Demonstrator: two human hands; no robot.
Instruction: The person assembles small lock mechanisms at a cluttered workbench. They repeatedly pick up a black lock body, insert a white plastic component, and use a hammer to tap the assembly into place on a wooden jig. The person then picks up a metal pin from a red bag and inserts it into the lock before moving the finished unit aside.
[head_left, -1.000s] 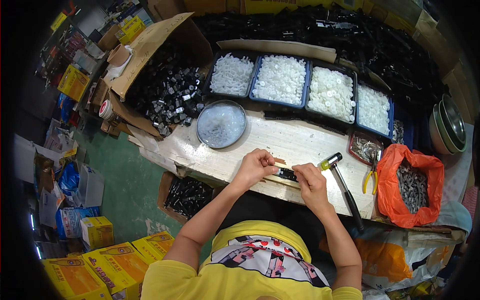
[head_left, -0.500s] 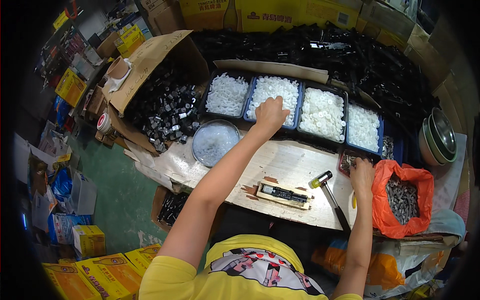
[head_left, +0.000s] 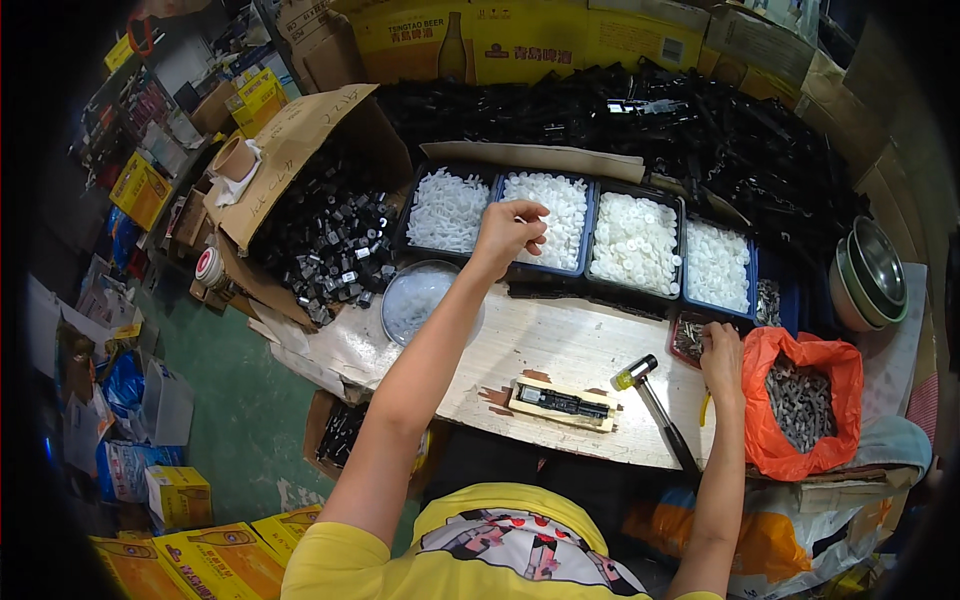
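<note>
Blue tray (head_left: 590,228) of white plastic discs (head_left: 568,212), far centre, the left hand over its left side.
Nearer, a wooden jig (head_left: 560,417) lies with a black part (head_left: 570,402) in it, untouched. The left hand (head_left: 508,238) curls its fingers toward the thumb; whether they pinch a disc I cannot tell. The right hand (head_left: 721,358) is at a red dish (head_left: 685,357) of metal pins (head_left: 690,334), right, its fingertips hidden, so its grip is unclear. A knuckle catching the rim could spill pins; a loose pinch could drop a disc.
</note>
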